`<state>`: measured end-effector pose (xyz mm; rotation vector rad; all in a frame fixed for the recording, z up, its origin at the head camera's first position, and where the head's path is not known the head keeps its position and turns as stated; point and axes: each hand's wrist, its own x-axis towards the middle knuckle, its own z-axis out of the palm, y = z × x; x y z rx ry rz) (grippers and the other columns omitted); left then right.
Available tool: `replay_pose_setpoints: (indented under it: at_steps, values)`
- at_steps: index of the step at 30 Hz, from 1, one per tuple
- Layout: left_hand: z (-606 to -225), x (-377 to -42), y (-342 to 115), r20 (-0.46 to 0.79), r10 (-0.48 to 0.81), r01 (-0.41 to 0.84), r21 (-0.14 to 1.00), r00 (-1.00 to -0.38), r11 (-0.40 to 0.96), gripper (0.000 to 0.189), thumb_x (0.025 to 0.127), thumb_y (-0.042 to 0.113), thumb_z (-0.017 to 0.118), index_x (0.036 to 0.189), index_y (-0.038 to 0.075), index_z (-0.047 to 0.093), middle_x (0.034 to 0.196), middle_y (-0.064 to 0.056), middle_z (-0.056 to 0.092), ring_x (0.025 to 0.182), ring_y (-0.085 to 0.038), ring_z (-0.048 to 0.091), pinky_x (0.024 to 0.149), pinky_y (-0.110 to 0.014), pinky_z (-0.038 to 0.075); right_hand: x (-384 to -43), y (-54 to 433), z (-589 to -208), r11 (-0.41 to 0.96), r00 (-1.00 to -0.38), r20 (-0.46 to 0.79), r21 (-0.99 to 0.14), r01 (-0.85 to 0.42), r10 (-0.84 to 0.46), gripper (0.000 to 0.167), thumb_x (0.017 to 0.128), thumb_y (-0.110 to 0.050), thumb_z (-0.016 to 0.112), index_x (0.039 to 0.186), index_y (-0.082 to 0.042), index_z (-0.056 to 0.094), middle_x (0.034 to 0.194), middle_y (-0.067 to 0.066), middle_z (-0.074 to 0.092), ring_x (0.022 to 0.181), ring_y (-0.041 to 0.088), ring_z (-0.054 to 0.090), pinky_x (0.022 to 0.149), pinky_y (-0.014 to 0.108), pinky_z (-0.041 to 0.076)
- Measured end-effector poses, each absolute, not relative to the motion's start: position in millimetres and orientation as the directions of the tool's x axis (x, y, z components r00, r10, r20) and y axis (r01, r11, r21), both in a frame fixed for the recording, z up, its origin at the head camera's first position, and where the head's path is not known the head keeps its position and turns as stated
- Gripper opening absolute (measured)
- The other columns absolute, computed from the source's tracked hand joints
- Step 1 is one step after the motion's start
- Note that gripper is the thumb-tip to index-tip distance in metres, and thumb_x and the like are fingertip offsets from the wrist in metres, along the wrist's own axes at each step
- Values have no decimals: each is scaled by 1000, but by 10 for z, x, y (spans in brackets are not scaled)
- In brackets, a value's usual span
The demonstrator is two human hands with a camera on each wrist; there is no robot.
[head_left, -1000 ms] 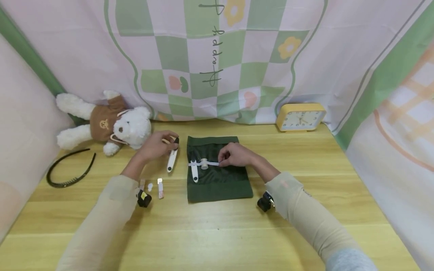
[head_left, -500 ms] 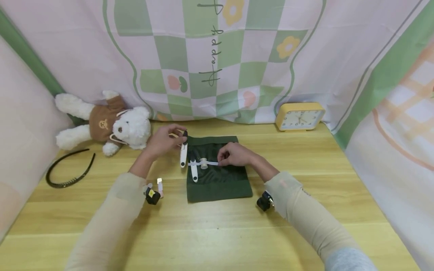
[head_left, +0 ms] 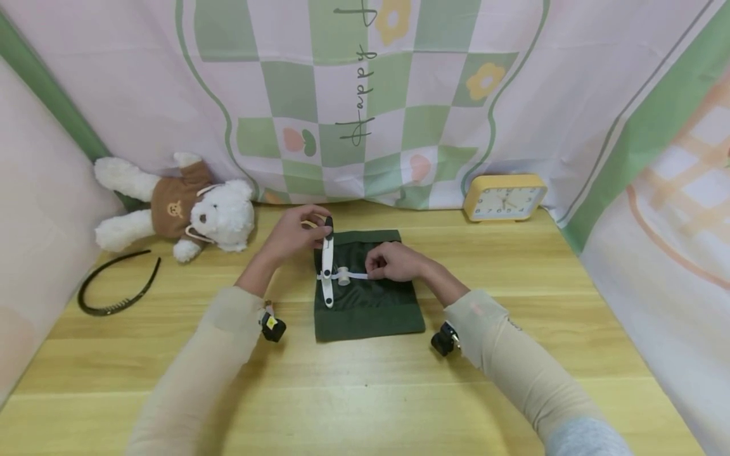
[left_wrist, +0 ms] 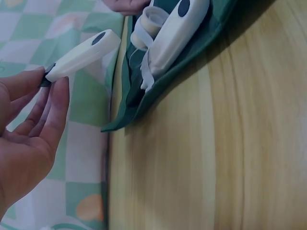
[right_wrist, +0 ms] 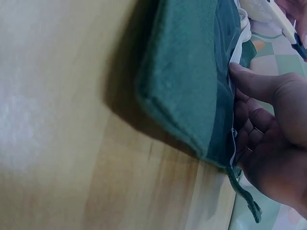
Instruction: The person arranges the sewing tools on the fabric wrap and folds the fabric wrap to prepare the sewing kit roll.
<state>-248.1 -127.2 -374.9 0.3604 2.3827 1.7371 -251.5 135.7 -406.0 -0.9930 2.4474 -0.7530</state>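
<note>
My left hand (head_left: 292, 235) pinches a slim white tool (head_left: 327, 253) by its black end between thumb and fingers. The tool hangs over the left side of an open dark green cloth pouch (head_left: 371, 323); the left wrist view shows it raised above the cloth. A similar white tool (head_left: 328, 295) lies on the pouch, tucked under a white elastic strap (head_left: 358, 275). Beside it a whitish spool (left_wrist: 152, 20) sits under the same strap. My right hand (head_left: 396, 261) pinches the strap and draws it to the right.
A black headband (head_left: 116, 310) lies at the left of the wooden table (head_left: 365, 411). Behind it lies a white plush bear (head_left: 225, 215) in a brown top. A yellow clock (head_left: 505, 197) stands at the back right, before a checked curtain (head_left: 365, 164).
My left hand has carried the white tool rightward from beside the pouch to over its left side. My right hand has stayed in place on the strap.
</note>
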Motion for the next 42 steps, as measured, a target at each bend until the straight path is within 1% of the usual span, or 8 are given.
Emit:
replay_pose_setpoints:
  at_steps: [6,13,15,19,26,36,42]
  values:
    - [-3819,-2521,-1160,27,258,101,955,-966,279,31,99,5,66,129,1,62,107,-17,61,86,-29,67,78,-44,60,-2521,1355,-4080,627,-679,-180,-599,-498,-711,17,100,-8,63,84,-12,66,77,-1,59,68,14,51,68,31,45]
    - [-3880,-2565,-1064,29,234,93,959,-972,266,28,99,6,66,126,4,62,108,-16,61,89,-30,66,78,-44,60,-2516,1364,-4084,618,-676,-171,-605,-502,-717,17,100,-9,63,84,-12,65,76,-2,58,68,14,51,67,31,44]
    - [-3886,-2573,-1043,22,233,86,960,-972,265,28,99,6,66,127,4,62,109,-15,61,90,-29,67,77,-41,60,-2513,1365,-4077,615,-675,-168,-607,-503,-719,17,100,-9,63,84,-12,65,76,-2,58,68,14,51,67,31,44]
    - [-3893,-2584,-1003,16,226,76,963,-974,259,29,99,6,66,128,2,61,110,-15,61,93,-29,66,77,-41,60,-2512,1363,-4067,615,-677,-170,-614,-496,-716,16,101,-10,63,85,-11,66,77,-2,59,69,14,52,67,31,44]
    - [-3904,-2598,-914,47,209,99,965,-977,245,33,99,4,66,130,-3,60,109,-15,60,92,-29,66,73,-35,61,-2506,1365,-4055,612,-677,-179,-630,-479,-714,12,102,-9,61,91,-9,66,81,0,60,71,14,52,69,31,45]
    - [-3961,-2625,-840,55,187,95,972,-981,216,33,99,2,65,131,-3,59,107,-14,58,88,-28,66,73,-35,61,-2519,1362,-4039,605,-675,-176,-640,-474,-716,12,102,-9,61,92,-8,67,82,2,60,71,15,52,70,32,45]
    - [-4012,-2645,-804,24,206,72,971,-978,230,34,99,3,65,133,-3,58,110,-15,59,93,-30,66,74,-34,60,-2525,1379,-4047,599,-672,-176,-647,-472,-720,11,102,-8,60,93,-8,67,83,1,60,72,15,53,71,32,45]
